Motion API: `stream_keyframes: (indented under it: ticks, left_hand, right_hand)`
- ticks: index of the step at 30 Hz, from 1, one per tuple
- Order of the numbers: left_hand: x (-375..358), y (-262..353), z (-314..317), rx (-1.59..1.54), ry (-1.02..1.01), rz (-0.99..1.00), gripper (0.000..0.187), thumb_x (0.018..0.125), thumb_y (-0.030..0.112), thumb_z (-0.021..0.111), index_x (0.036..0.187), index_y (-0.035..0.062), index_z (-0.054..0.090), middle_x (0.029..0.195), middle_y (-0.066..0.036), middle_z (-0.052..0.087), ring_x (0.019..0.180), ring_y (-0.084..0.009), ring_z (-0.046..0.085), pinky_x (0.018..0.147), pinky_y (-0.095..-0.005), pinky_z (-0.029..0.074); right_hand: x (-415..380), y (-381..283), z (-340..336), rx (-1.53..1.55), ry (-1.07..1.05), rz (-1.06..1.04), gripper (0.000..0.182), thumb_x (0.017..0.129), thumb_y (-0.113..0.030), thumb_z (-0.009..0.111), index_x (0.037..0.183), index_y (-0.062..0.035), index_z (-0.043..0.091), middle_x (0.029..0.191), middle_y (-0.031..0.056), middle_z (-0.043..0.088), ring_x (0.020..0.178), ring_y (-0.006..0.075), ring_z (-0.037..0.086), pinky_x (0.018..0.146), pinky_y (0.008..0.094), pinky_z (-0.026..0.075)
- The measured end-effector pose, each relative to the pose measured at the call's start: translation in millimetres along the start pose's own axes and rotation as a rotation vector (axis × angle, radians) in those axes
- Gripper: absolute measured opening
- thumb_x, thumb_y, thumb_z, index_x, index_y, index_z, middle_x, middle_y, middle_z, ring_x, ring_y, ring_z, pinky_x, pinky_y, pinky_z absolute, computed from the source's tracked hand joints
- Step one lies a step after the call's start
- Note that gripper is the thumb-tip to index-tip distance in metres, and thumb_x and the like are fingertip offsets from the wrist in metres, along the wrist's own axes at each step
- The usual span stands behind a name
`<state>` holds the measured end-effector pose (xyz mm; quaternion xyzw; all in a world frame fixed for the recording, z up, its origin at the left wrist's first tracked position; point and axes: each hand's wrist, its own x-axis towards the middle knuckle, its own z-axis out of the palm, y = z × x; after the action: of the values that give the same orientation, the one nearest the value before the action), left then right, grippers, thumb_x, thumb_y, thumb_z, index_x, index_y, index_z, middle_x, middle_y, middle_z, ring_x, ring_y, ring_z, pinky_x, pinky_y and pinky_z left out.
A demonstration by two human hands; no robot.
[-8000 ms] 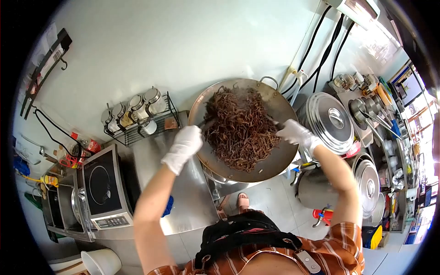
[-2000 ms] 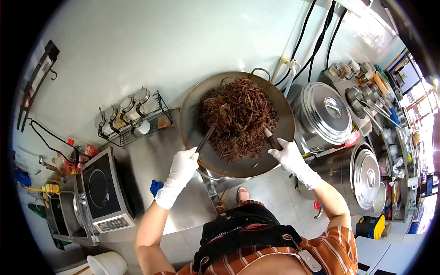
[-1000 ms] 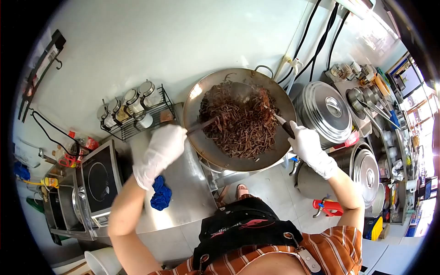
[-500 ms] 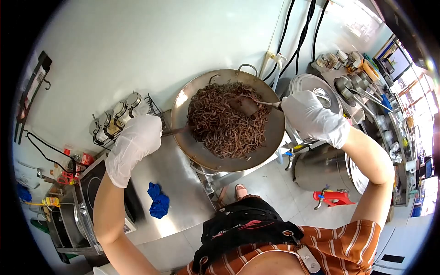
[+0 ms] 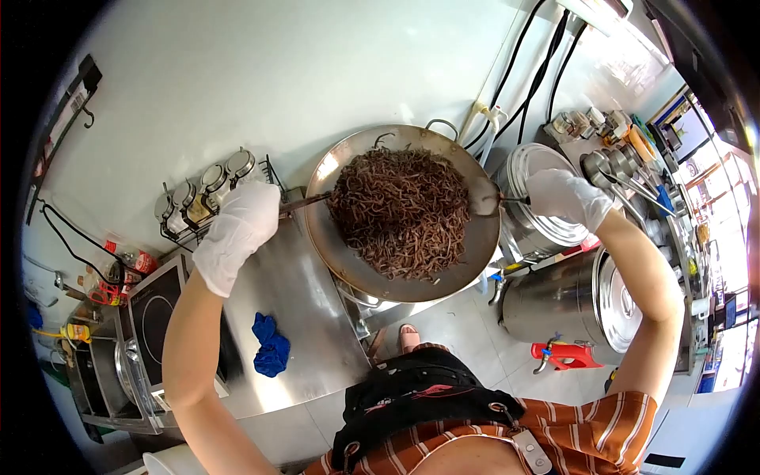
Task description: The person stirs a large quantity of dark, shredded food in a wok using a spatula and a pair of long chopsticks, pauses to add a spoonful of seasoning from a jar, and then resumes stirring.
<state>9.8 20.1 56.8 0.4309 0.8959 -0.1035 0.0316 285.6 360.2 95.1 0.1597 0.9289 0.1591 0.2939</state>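
Note:
A wide metal wok (image 5: 372, 286) holds a heap of dark brown, noodle-like strands (image 5: 400, 214). My left hand (image 5: 241, 226), in a white glove, is closed around the handle of a long utensil (image 5: 305, 202) at the wok's left rim; its head is buried in the strands. On the opposite side, my right hand (image 5: 566, 194), gloved too, grips a spatula (image 5: 483, 196). Its rounded head rests at the right edge of the heap, inside the wok.
Left of the wok, a crumpled blue cloth (image 5: 271, 346) lies on the steel counter (image 5: 305, 317). Seasoning jars (image 5: 214, 180) stand in a rack by the wall. An induction cooker (image 5: 154, 317) is further left. Lidded steel pots (image 5: 550, 305) stand on the right.
My right hand has drawn the spatula rightward, from on top of the strands to the heap's right edge. The left utensil's handle has swung slightly upward in view. The view has shifted slightly.

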Motion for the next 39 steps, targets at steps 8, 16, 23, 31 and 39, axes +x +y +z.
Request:
stream_keyframes:
  ticks: [8, 16, 23, 31, 39]
  left_hand:
    - [59.4, 25.5, 55.5, -0.190, -0.033, -0.012, 0.015, 0.078, 0.010, 0.060, 0.084, -0.0004, 0.070, 0.084, -0.023, 0.067, 0.081, -0.0382, 0.066, 0.071, -0.0434, 0.053]
    - [27.2, 19.0, 61.2, -0.120, -0.077, -0.027, 0.016, 0.085, 0.018, 0.061, 0.087, 0.0059, 0.072, 0.082, -0.018, 0.068, 0.080, -0.0362, 0.066, 0.072, -0.0449, 0.051]
    - [-6.4, 8.8, 34.4, -0.127, -0.050, -0.025, 0.015, 0.084, 0.019, 0.062, 0.089, 0.0087, 0.072, 0.082, -0.018, 0.067, 0.080, -0.0352, 0.065, 0.072, -0.0449, 0.051]
    - [-3.1, 10.4, 36.3, -0.135, 0.058, 0.008, 0.015, 0.083, 0.017, 0.060, 0.081, 0.0051, 0.069, 0.076, -0.016, 0.066, 0.077, -0.0350, 0.065, 0.071, -0.0454, 0.050]
    - [-8.3, 26.6, 81.6, -0.135, 0.080, 0.233, 0.011, 0.074, 0.005, 0.060, 0.074, 0.0024, 0.070, 0.070, -0.020, 0.066, 0.070, -0.0361, 0.067, 0.063, -0.0437, 0.054]
  right_hand:
    - [95.9, -51.2, 53.0, 0.535, 0.113, 0.129, 0.028, 0.075, -0.021, 0.062, 0.085, 0.0043, 0.069, 0.083, 0.0229, 0.067, 0.081, 0.0377, 0.066, 0.074, 0.0417, 0.053]
    - [91.2, -106.3, 70.1, 0.097, 0.552, 0.008, 0.027, 0.081, -0.008, 0.055, 0.100, 0.0099, 0.055, 0.071, 0.0114, 0.065, 0.065, 0.0222, 0.068, 0.054, 0.0298, 0.052]
    - [-12.4, -93.4, 80.0, -0.210, 0.656, -0.146, 0.057, 0.076, -0.009, 0.054, 0.126, 0.0157, 0.047, 0.068, 0.0085, 0.052, 0.056, 0.0178, 0.054, 0.049, 0.0280, 0.047]
    - [-56.1, -66.1, 58.7, -0.390, 0.717, 0.048, 0.044, 0.078, -0.012, 0.057, 0.118, 0.0048, 0.055, 0.064, 0.0032, 0.048, 0.051, 0.0154, 0.053, 0.041, 0.0293, 0.042]
    - [-29.9, -35.3, -11.9, -0.182, 0.184, 0.131, 0.008, 0.072, -0.012, 0.066, 0.080, -0.0092, 0.067, 0.077, 0.0098, 0.067, 0.069, 0.0232, 0.067, 0.061, 0.0329, 0.052]
